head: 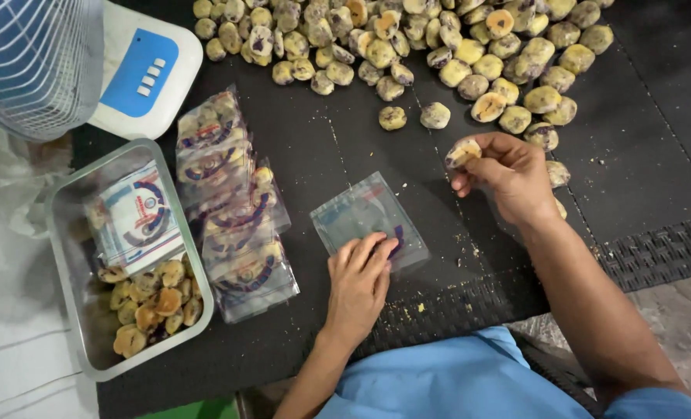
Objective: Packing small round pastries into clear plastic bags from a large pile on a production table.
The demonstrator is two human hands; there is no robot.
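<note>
Black mat (322, 147) covers the table. Left hand (358, 279) lies flat w/ fingers spread on a clear little bag (365, 217), mid mat. Right hand (508, 174) pinches one small cookie (463, 151) just above & right of it. Big cookie pile (438, 46) at top. Filled bags (233, 209) lie to the left, next to a metal tray (66, 256) w/ more cookies. Scale (140, 74) & fan (35, 62) top left.
</note>
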